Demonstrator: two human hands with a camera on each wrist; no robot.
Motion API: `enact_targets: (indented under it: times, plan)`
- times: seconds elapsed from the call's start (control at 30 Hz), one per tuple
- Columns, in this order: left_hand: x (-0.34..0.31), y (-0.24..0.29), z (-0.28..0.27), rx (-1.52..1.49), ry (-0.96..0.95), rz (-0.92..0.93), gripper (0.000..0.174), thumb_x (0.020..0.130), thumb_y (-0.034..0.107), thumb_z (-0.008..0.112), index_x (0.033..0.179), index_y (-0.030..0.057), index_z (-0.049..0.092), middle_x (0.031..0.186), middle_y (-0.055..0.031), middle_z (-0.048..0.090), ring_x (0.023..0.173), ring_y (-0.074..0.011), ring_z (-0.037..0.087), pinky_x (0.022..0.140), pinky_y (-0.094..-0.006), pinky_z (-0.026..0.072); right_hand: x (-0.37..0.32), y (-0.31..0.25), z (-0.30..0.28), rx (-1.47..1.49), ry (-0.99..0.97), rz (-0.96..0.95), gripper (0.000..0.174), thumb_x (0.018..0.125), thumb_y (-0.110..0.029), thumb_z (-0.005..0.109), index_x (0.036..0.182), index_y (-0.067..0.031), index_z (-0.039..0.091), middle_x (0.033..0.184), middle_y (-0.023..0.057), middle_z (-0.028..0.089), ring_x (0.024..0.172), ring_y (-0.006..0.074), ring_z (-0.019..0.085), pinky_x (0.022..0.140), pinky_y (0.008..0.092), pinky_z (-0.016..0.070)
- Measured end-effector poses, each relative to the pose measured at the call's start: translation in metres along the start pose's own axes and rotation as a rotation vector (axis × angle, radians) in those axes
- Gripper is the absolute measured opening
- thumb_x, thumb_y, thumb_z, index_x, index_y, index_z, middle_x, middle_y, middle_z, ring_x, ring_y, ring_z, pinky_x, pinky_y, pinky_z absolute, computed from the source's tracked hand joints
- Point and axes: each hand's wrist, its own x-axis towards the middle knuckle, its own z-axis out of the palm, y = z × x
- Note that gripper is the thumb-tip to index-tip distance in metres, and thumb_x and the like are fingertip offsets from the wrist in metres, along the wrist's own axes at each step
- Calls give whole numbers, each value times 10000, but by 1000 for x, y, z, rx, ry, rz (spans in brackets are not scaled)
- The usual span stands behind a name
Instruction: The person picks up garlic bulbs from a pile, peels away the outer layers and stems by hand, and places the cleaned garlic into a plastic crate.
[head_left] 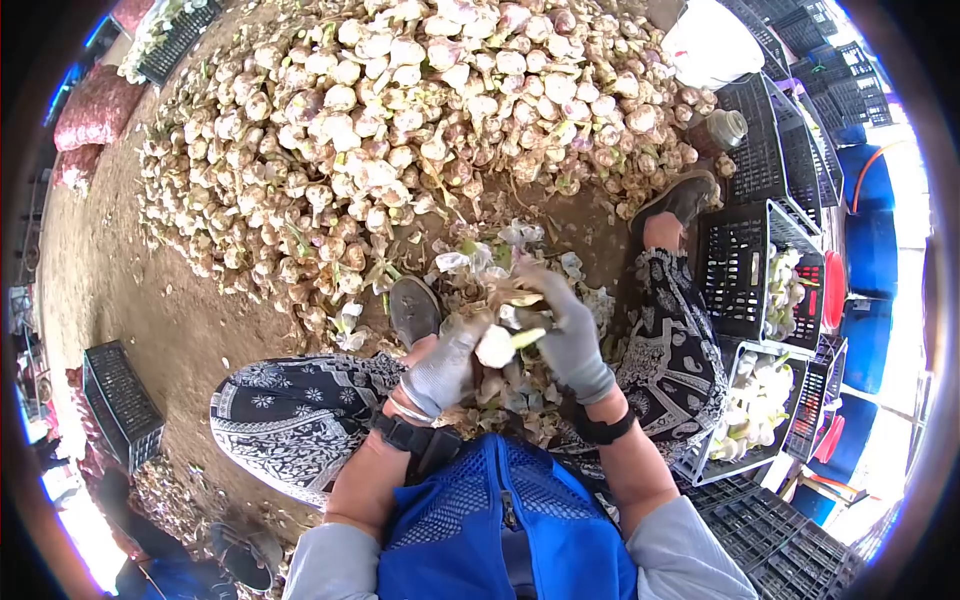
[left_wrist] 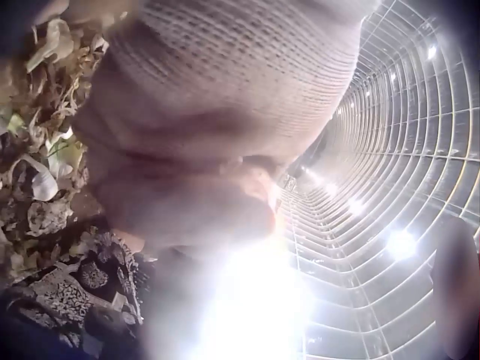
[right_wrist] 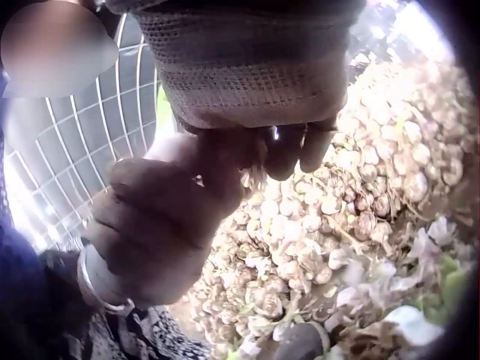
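Observation:
In the head view a gloved left hand point(head_left: 447, 368) grips a white peeled bulb point(head_left: 495, 347) with a pale green stem, close above a heap of loose skins point(head_left: 520, 398). The gloved right hand point(head_left: 572, 338) is beside it, blurred, its fingers curled over brownish skins at the bulb. The right wrist view shows the left hand point(right_wrist: 154, 232) closed around the bulb, with the right hand point(right_wrist: 247, 90) against it. In the left wrist view the left glove point(left_wrist: 225, 90) fills the middle and hides the bulb.
A large pile of unpeeled bulbs point(head_left: 400, 110) spreads ahead. Black crates stand at the right, one holding peeled bulbs point(head_left: 755, 405), and a black crate point(head_left: 122, 405) sits at the left. Two shoes point(head_left: 415, 310) rest near the pile. A jar point(head_left: 727, 128) is at the upper right.

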Motion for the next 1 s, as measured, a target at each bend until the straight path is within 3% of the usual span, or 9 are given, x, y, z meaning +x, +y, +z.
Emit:
enact_targets:
  times: [0.13, 0.2, 0.3, 0.4, 0.53, 0.6, 0.67, 0.93, 1.0]
  plan:
    - [8, 4, 4, -20, 74, 79, 614, 1005, 609, 397, 1200, 68, 615, 774, -83, 673, 521, -149, 594, 476, -276, 479, -36, 32, -6, 570, -53, 350, 693, 867, -279, 764, 1409, 21, 454, 1450, 183, 455, 1356, 276, 451, 1099, 361, 398]
    - [20, -20, -10, -36, 76, 101, 605, 1014, 588, 405, 1201, 50, 611, 830, -71, 674, 596, -140, 625, 548, -275, 519, -38, 28, 3, 380, -120, 193, 789, 882, -468, 718, 1399, 58, 438, 1458, 202, 423, 1371, 273, 410, 1081, 352, 392]
    - [13, -18, -9, 149, 100, 340, 461, 1039, 445, 478, 1141, 24, 635, 948, -47, 681, 816, -105, 650, 733, -245, 537, -33, 19, 14, 262, 9, -51, 580, 920, -331, 705, 1320, 52, 532, 1358, 193, 533, 1263, 251, 521, 1004, 321, 441]
    - [15, -23, -8, 169, 290, 500, 324, 1028, 297, 555, 1155, 12, 643, 1001, -35, 685, 885, -93, 635, 789, -234, 520, -29, 4, 19, 390, 65, 174, 214, 953, -54, 599, 1127, 57, 654, 1000, 83, 709, 911, 144, 637, 828, 295, 508]
    - [-3, -21, 5, 257, 339, 754, 233, 954, 28, 623, 1183, -8, 645, 1061, 0, 667, 918, -78, 587, 833, -254, 508, -25, -30, 18, 426, 28, 371, 221, 955, -48, 605, 1159, 3, 675, 1022, 36, 694, 875, 75, 597, 701, 266, 502]
    - [-26, -12, 10, 636, 617, 776, 242, 929, 168, 688, 1109, 9, 651, 867, -109, 683, 783, -139, 640, 703, -310, 530, -25, -27, 20, -299, -29, -307, 217, 988, -85, 580, 1155, 15, 677, 1015, 20, 682, 870, 72, 595, 707, 256, 498]
    - [-30, -20, 3, 780, 691, 916, 322, 921, 268, 698, 1107, 8, 658, 931, -184, 692, 867, -318, 698, 730, -366, 540, -30, -29, 39, 661, 32, 335, 240, 1010, -97, 550, 1179, 36, 657, 1032, 28, 681, 874, 90, 609, 737, 268, 500]
    - [-92, -40, -15, 592, 594, 1023, 231, 903, 214, 689, 1066, 55, 651, 895, -163, 683, 849, -250, 697, 768, -355, 527, -41, -48, 70, 935, -267, 489, 323, 1035, -242, 480, 1288, -73, 589, 1245, 73, 634, 1118, 192, 608, 969, 374, 486]
    - [-105, -45, -15, 682, 699, 1079, 204, 853, 145, 686, 1017, 39, 631, 882, -173, 672, 882, -362, 670, 779, -375, 523, -43, -33, 76, 936, -270, 516, 339, 1035, -252, 463, 1302, -77, 577, 1252, 74, 627, 1117, 193, 606, 965, 392, 490]
